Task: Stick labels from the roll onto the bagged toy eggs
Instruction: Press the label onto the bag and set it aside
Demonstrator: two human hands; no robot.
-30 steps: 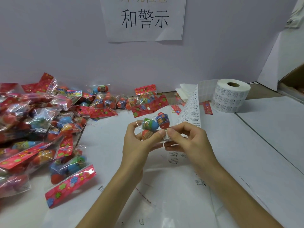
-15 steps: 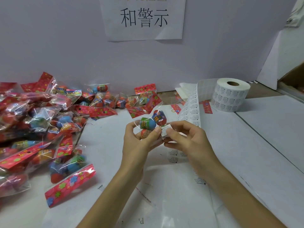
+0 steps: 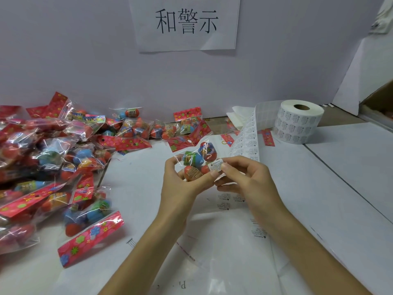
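My left hand (image 3: 180, 184) holds a clear bag of toy eggs (image 3: 196, 161) up above the table; green, blue and orange eggs show through it. My right hand (image 3: 244, 177) pinches a small white warning label (image 3: 216, 163) against the bag's right side. The label roll (image 3: 297, 122) stands at the back right, and its strip of labels (image 3: 246, 139) trails down behind my right hand.
A big heap of bagged eggs with red flowered headers (image 3: 46, 162) fills the left side, and more bags (image 3: 153, 133) lie along the wall. White paper sheets (image 3: 212, 252) cover the table. A paper sign (image 3: 185, 22) hangs on the wall. A box edge (image 3: 378, 103) sits far right.
My right hand has brought a peeled label from behind the bag onto its right side. The bag has turned slightly in my left hand.
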